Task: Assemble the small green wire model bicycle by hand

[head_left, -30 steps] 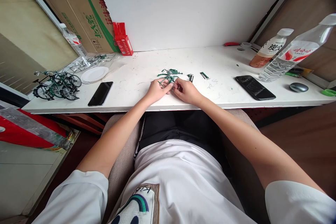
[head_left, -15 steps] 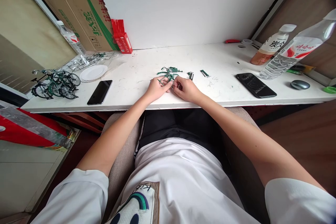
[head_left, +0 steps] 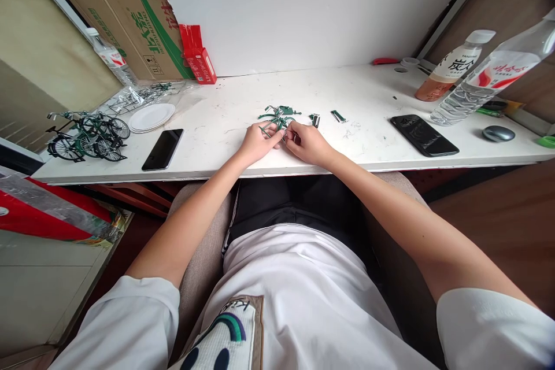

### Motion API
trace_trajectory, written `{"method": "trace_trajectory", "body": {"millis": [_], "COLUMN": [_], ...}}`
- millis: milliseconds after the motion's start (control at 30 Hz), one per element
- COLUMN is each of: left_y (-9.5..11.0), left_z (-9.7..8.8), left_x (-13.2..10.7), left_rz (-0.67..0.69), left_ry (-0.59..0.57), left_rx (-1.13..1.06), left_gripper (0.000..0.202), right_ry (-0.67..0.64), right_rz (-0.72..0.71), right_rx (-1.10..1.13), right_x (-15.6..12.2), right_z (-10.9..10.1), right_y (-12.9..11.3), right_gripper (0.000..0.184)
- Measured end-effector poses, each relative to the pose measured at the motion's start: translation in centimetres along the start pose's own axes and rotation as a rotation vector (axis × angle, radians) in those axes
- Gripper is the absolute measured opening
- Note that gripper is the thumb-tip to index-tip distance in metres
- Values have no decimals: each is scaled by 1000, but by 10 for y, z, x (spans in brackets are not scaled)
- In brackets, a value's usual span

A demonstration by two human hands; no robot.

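Observation:
My left hand (head_left: 261, 141) is closed on a green model bicycle frame (head_left: 281, 122), pinching it between thumb and fingers near the desk's front edge. Right beside it, my right hand (head_left: 307, 143) has its thumb and fingertips pressed together at the lower side of the same model; whatever small piece sits in that pinch is hidden by the fingers. Green parts (head_left: 284, 110) lie just behind the hands. To the right are a small dark and silver piece (head_left: 315, 120) and a short green strip (head_left: 338, 116).
Assembled model bicycles (head_left: 87, 137) stand at the left beside white plates (head_left: 151, 118) and a phone (head_left: 162, 150). On the right lie another phone (head_left: 424, 135) and a mouse (head_left: 498, 133), with a drink bottle (head_left: 453, 69) and a water bottle (head_left: 489, 84) behind. A red box (head_left: 200, 63) stands against the back.
The view has tilted and shifted slightly. Both hands keep nearly the same place and grip on the model, with only small finger movement.

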State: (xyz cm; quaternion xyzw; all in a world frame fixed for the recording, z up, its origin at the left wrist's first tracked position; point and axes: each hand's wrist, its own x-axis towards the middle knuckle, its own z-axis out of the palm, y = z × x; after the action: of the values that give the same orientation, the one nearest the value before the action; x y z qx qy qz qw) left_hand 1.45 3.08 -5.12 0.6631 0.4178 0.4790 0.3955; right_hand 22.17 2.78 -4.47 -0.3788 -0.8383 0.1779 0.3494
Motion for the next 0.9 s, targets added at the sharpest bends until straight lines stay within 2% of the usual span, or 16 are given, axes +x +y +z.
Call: {"method": "trace_trajectory", "body": {"millis": [267, 533, 900], "left_y": [-7, 1, -1], "left_z": [-2, -1, -2], "left_x": [2, 0, -1], "left_rz": [23, 3, 2], "left_ry": [10, -12, -18], "left_rx": [66, 13, 51], "left_gripper": [29, 28, 34], "right_ry": [13, -6, -22], "right_rz": [-17, 4, 57], "right_rx": [-6, -14, 26], "right_x": [0, 0, 0], "right_z": [1, 0, -2], "right_y": [1, 1, -3], "right_gripper": [20, 18, 17]}}
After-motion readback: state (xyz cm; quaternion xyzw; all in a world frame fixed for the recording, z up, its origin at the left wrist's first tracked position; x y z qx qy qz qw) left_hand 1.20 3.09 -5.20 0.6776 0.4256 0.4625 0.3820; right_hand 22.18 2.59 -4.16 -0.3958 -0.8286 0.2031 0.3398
